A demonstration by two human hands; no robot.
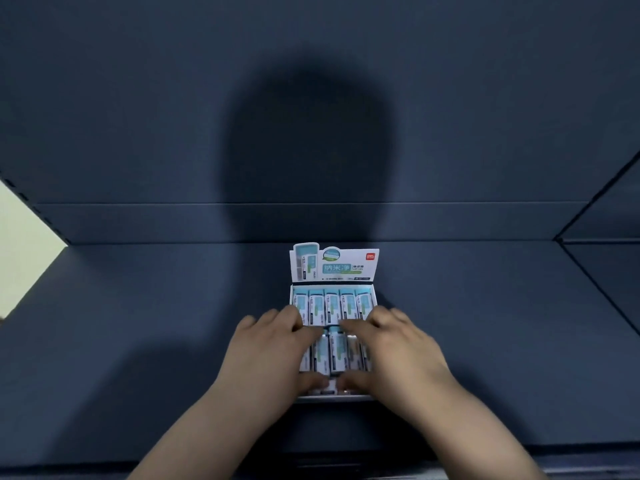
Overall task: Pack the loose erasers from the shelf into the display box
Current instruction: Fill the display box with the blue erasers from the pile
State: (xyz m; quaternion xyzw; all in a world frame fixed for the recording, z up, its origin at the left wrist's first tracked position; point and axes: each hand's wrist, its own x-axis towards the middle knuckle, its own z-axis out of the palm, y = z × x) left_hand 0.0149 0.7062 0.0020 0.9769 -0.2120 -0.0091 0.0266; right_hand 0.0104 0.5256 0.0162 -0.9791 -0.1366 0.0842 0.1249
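Nearest, just under both palms: left hand (270, 358) and right hand (401, 358) close together but not touching. Fingers curled over the far ends of the front row of erasers (332, 355), thumbs pressed at the near ends, so clamped on that row inside the display box (346, 397). Probably light, firm little blocks in slick paper sleeves. Best pinched end to end and squeezed as one row to prevent buckling upward. Just beyond the fingertips: back row (332, 306) packed tight, side by side. Farther off: upright printed lid (334, 268), then dark shelf (138, 323) and a rounded shadow (308, 150). Thumbs and near box wall blurred. Outer erasers of the front row hidden under the hands. No loose erasers visible to either side.
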